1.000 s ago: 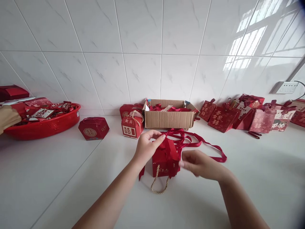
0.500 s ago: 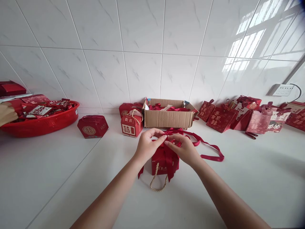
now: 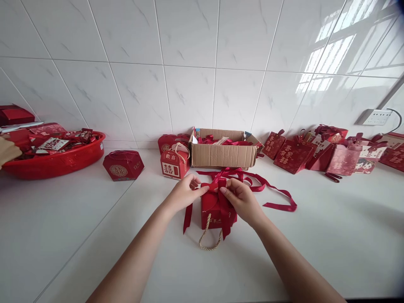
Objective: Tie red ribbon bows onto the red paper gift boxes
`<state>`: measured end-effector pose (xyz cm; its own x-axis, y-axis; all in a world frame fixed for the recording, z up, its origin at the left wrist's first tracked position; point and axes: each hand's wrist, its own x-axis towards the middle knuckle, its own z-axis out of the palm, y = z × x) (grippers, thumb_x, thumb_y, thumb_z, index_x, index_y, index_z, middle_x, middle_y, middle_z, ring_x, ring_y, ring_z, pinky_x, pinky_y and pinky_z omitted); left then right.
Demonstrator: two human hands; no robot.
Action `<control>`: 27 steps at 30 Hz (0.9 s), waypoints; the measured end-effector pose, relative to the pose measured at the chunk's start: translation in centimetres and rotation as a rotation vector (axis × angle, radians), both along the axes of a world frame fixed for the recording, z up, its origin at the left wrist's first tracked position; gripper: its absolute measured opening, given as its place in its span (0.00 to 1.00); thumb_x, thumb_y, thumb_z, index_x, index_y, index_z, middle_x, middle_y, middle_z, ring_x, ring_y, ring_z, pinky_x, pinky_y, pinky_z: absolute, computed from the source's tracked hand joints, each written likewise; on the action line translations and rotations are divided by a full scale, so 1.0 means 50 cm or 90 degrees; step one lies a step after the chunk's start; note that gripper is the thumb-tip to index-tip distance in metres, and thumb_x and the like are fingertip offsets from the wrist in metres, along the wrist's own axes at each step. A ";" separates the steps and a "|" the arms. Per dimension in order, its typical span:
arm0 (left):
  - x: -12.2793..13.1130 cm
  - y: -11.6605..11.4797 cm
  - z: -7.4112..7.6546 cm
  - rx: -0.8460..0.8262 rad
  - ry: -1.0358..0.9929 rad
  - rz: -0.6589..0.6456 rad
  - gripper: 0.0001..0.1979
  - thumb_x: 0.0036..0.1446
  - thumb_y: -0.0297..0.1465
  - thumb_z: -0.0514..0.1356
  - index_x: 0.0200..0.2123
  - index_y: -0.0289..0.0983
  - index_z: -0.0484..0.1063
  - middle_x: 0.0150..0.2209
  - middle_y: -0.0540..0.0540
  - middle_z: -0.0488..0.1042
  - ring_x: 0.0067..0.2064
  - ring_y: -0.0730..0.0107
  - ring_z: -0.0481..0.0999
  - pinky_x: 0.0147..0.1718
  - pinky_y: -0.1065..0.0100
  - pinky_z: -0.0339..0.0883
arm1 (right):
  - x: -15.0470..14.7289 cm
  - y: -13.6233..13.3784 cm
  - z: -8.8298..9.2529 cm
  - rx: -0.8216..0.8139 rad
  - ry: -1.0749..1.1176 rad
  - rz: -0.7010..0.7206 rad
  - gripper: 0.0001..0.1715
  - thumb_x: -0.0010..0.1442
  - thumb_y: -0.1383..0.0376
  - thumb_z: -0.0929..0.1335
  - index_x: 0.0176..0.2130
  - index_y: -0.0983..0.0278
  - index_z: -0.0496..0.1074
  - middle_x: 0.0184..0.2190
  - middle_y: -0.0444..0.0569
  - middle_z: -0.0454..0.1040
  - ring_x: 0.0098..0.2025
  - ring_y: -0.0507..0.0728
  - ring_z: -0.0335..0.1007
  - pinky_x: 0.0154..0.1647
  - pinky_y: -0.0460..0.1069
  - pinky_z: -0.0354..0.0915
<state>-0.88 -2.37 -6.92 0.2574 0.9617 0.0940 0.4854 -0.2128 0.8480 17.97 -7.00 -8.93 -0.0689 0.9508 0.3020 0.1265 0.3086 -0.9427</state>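
Observation:
A small red gift box (image 3: 213,206) stands on the white table in front of me, a twisted gold rope handle (image 3: 208,247) hanging down its near side onto the table. Red ribbon (image 3: 224,214) is looped in a bow on top, with tails falling at the front and left. My left hand (image 3: 187,191) pinches the bow's left loop between thumb and fingers. On the right side of the bow, my right hand (image 3: 241,198) grips the ribbon with thumb and curled fingers. More loose ribbon (image 3: 280,191) trails behind the box to the right.
Behind stands an open cardboard box (image 3: 223,156) of ribbon. Two small boxes (image 3: 123,165) (image 3: 173,163) stand left of it. Further left, another person's hand (image 3: 9,150) is at a red basin (image 3: 59,162) of packets. Red bags (image 3: 293,155) and a power strip (image 3: 375,117) are right.
My left hand has moved left and slightly down, away from my right hand, and the bow's left loop shows between them. The view has shifted slightly.

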 end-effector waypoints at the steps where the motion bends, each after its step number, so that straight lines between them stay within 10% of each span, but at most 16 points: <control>1: -0.004 0.003 -0.006 -0.009 0.018 -0.010 0.20 0.46 0.49 0.61 0.32 0.39 0.67 0.34 0.49 0.72 0.37 0.66 0.71 0.35 0.68 0.63 | -0.001 -0.001 0.001 -0.005 0.012 0.013 0.15 0.58 0.55 0.66 0.28 0.61 0.60 0.26 0.43 0.68 0.29 0.52 0.64 0.28 0.47 0.62; 11: -0.006 0.005 -0.008 -0.030 0.032 -0.109 0.22 0.51 0.51 0.55 0.20 0.38 0.62 0.20 0.54 0.59 0.22 0.73 0.61 0.23 0.71 0.53 | 0.003 -0.008 0.003 -0.011 -0.060 0.000 0.15 0.59 0.54 0.64 0.28 0.61 0.60 0.30 0.48 0.74 0.34 0.56 0.68 0.31 0.49 0.62; 17: -0.002 0.005 -0.004 0.131 0.077 -0.022 0.20 0.51 0.48 0.57 0.18 0.38 0.66 0.18 0.53 0.62 0.21 0.72 0.60 0.22 0.70 0.51 | 0.008 -0.007 0.002 0.001 -0.093 0.002 0.15 0.60 0.54 0.63 0.28 0.61 0.60 0.30 0.47 0.74 0.31 0.55 0.66 0.28 0.48 0.60; 27: -0.010 0.002 0.013 0.105 -0.036 -0.033 0.16 0.44 0.45 0.64 0.26 0.37 0.72 0.26 0.49 0.74 0.28 0.68 0.71 0.26 0.69 0.63 | 0.000 -0.011 0.000 0.001 -0.087 -0.036 0.14 0.62 0.55 0.61 0.29 0.60 0.56 0.32 0.48 0.75 0.33 0.56 0.68 0.29 0.49 0.61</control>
